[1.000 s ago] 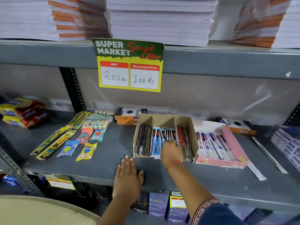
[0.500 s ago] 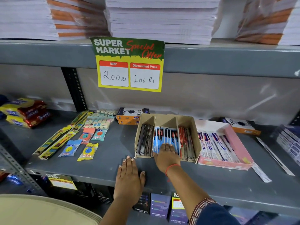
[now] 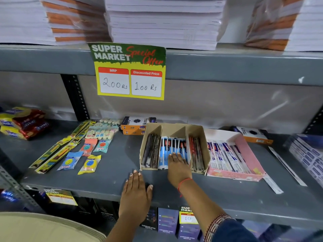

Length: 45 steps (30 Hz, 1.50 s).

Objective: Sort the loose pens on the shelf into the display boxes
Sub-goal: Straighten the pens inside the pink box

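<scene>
A brown cardboard display box with three compartments stands on the grey shelf. Dark pens fill its left slot, blue-packed pens the middle, red and dark pens the right. My right hand lies flat with fingers spread on the front ends of the blue-packed pens, holding nothing. My left hand rests palm down on the shelf's front edge, below the box's left corner. To the right, a pink display box holds white and blue packed pens.
Two loose white packed pens lie right of the pink box. Toothbrush packs and small sachets lie left. Orange pen cartons sit behind, biscuit packs far left, blue packs far right. A price sign hangs overhead.
My right hand has drawn back from deep in the middle compartment to its front end, and the blue-packed pens now lie in an even row. My left hand stayed put.
</scene>
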{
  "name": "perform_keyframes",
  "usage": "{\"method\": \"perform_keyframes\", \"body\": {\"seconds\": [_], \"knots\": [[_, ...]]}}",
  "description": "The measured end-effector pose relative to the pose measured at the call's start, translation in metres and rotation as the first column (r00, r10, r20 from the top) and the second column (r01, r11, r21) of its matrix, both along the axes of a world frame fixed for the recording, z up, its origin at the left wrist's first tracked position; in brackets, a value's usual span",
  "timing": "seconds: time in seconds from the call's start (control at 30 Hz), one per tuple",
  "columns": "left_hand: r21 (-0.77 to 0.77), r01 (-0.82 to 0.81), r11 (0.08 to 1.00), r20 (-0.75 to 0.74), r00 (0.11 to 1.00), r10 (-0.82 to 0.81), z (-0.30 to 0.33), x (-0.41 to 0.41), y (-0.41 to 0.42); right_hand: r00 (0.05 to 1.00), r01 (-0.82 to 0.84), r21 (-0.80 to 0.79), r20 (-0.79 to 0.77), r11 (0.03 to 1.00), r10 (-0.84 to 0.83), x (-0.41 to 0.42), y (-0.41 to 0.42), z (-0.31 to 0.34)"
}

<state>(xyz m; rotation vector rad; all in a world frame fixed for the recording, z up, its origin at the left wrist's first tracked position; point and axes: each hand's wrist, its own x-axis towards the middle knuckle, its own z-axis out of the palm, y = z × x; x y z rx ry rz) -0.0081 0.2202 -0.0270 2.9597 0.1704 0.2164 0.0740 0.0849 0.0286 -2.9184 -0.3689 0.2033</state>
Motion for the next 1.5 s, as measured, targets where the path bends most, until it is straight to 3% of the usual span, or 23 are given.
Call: {"method": "perform_keyframes", "body": {"seconds": [0.03,0.1,0.17,0.23,0.3,0.37,0.43,0.5,0.6,0.73,0.93,1.03,1.2,1.33,1.5], "knots": [[-0.016,0.024,1.000,0.057,0.998,-0.023,0.002,-0.006,-0.009,1.000,-0.011,0.013,0.017,1.000,0.011,-0.002,-0.003,0.001],[-0.081,0.088,0.993,0.019,0.996,-0.086,0.009,-0.018,-0.032,0.998,-0.038,0.090,0.061,0.995,0.033,-0.009,-0.011,0.005],[-0.063,0.181,0.982,0.060,0.982,-0.177,0.013,-0.025,-0.053,0.990,-0.038,0.266,0.138,0.963,0.001,-0.019,-0.019,0.010],[-0.013,0.276,0.961,0.107,0.956,-0.273,0.014,-0.023,-0.075,0.956,-0.017,0.451,0.269,0.892,-0.117,-0.026,-0.036,0.020],[-0.005,0.379,0.925,0.085,0.922,-0.377,0.013,-0.020,-0.096,0.856,0.003,0.559,0.427,0.829,-0.291,-0.027,-0.058,0.030],[-0.013,0.484,0.875,0.015,0.875,-0.484,0.014,-0.014,-0.117,0.744,0.093,0.629,0.471,0.772,-0.474,-0.019,-0.091,0.038],[-0.002,0.558,0.830,-0.051,0.829,-0.557,0.017,-0.009,-0.131,0.758,0.286,0.502,0.403,0.816,-0.513,-0.007,-0.128,0.044],[0.021,0.564,0.826,-0.080,0.824,-0.561,0.020,-0.002,-0.137,0.826,0.473,0.279,0.191,0.836,-0.531,0.004,-0.159,0.041],[0.036,0.537,0.843,-0.126,0.839,-0.529,0.023,0.003,-0.137,0.847,0.530,0.103,-0.013,0.842,-0.532,0.011,-0.179,0.033],[0.042,0.570,0.821,-0.206,0.809,-0.551,0.022,0.003,-0.138,0.856,0.516,0.065,-0.062,0.854,-0.513,0.020,-0.179,0.028],[-0.007,0.562,0.827,-0.067,0.825,-0.561,0.016,0.010,-0.137,0.872,0.488,-0.103,0.009,0.867,-0.490,0.025,-0.170,0.028],[-0.045,0.577,0.816,-0.064,0.813,-0.579,0.006,0.016,-0.136,0.869,0.494,-0.079,0.012,0.866,-0.495,0.024,-0.169,0.028],[-0.010,0.568,0.823,-0.020,0.823,-0.568,-0.002,0.017,-0.136,0.804,0.593,0.223,-0.105,0.774,-0.585,0.029,-0.177,0.031],[-0.004,0.563,0.827,-0.025,0.826,-0.562,-0.001,0.016,-0.136,0.825,0.565,0.166,-0.100,0.808,-0.556,0.029,-0.180,0.030],[-0.028,0.563,0.826,-0.017,0.826,-0.564,-0.001,0.017,-0.136,0.826,0.554,0.050,0.091,0.831,-0.556,0.026,-0.181,0.029]]}}
